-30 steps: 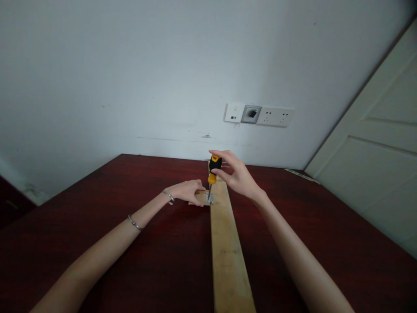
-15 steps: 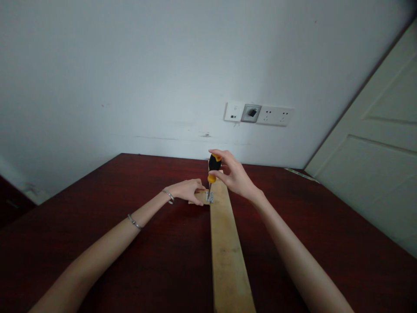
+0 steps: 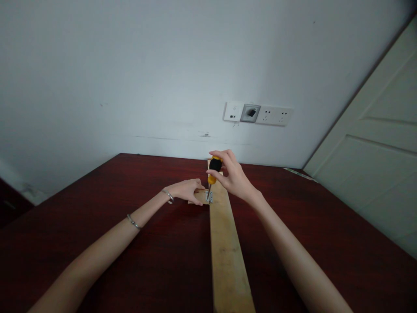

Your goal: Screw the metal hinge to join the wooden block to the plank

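Note:
A yellow and black screwdriver is held at its handle by the fingers of my right hand. Its shaft slants down, and the tip meets a small metal hinge. That hinge lies across the seam between a short wooden piece and a long wooden board. With thumb and fingers, my left hand grips the short piece from its left side. Any screw under the tip is too small to make out.
The dark red table carries the board, which runs from the near edge toward the wall. Sockets and a switch plate sit on that wall. A pale panelled door stands at the right, beside the table's edge.
The screwdriver handle has turned slightly and tilts a little differently in my right hand, whose fingers have shifted. My left hand keeps its hold on the short piece.

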Tool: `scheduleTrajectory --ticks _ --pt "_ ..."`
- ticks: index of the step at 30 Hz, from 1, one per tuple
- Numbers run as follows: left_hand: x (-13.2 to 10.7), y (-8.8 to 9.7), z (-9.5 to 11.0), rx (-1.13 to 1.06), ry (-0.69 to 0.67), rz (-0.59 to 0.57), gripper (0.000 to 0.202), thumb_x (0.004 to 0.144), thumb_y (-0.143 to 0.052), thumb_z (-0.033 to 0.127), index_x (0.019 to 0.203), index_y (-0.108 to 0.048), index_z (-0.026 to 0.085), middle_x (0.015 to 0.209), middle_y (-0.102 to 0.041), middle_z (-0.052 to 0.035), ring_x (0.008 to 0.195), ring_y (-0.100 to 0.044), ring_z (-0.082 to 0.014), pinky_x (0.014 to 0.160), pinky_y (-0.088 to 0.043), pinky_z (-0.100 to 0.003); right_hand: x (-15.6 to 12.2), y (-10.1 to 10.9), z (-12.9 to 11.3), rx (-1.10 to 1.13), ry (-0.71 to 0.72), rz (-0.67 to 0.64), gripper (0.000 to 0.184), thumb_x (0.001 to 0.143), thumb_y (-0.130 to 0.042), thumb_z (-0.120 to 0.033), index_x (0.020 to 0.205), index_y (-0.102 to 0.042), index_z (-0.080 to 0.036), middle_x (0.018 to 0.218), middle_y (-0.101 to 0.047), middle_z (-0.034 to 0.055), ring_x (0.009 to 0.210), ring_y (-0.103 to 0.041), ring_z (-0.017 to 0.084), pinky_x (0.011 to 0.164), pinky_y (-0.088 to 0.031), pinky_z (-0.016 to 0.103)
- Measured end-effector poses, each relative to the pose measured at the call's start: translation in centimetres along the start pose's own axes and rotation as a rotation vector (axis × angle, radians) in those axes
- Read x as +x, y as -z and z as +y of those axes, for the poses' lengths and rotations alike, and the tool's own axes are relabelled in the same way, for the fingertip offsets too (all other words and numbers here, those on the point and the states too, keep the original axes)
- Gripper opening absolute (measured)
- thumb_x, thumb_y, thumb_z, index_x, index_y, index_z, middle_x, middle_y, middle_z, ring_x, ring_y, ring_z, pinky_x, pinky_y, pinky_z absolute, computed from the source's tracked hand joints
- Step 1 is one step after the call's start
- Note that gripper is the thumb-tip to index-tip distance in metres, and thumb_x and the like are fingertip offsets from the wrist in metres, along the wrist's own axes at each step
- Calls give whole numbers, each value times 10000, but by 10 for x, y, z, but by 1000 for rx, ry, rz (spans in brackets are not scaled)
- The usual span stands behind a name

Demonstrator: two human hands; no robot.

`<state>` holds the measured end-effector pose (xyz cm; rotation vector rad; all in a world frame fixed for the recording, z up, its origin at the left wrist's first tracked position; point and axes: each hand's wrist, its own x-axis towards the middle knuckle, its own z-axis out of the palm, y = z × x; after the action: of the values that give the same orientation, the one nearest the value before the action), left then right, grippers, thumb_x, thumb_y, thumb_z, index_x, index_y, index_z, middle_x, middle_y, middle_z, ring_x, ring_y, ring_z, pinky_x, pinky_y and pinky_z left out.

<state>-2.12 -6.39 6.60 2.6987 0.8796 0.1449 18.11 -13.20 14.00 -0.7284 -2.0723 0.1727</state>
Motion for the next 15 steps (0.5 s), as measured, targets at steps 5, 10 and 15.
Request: scheduleTrajectory --ticks 5,10,15 --pt "-1 -1 -1 10 -7 -1 502 666 -685 513 1063 -634 210 1000 -554 -48 845 -537 -197 723 -393 -261 0 0 -5 -18 -32 8 461 859 -530 -316 1303 -413 -280 1116 -381 86 945 -506 189 715 -570 347" --pt "0 -2 -3 29 -18 7 509 660 -689 524 1050 -637 200 986 -547 -45 815 -533 -185 690 -390 -248 1 5 -6 35 24 -51 527 892 -430 -187 1387 -297 -309 1224 -416 87 1074 -478 200 820 -537 365" --pt "1 -4 -6 35 -22 7 532 660 -684 538 1071 -630 204 981 -541 -44 818 -531 -184 690 -391 -248 0 -2 1 -33 -34 78 430 828 -591 -309 1237 -469 -266 1086 -426 88 964 -507 205 690 -557 329"
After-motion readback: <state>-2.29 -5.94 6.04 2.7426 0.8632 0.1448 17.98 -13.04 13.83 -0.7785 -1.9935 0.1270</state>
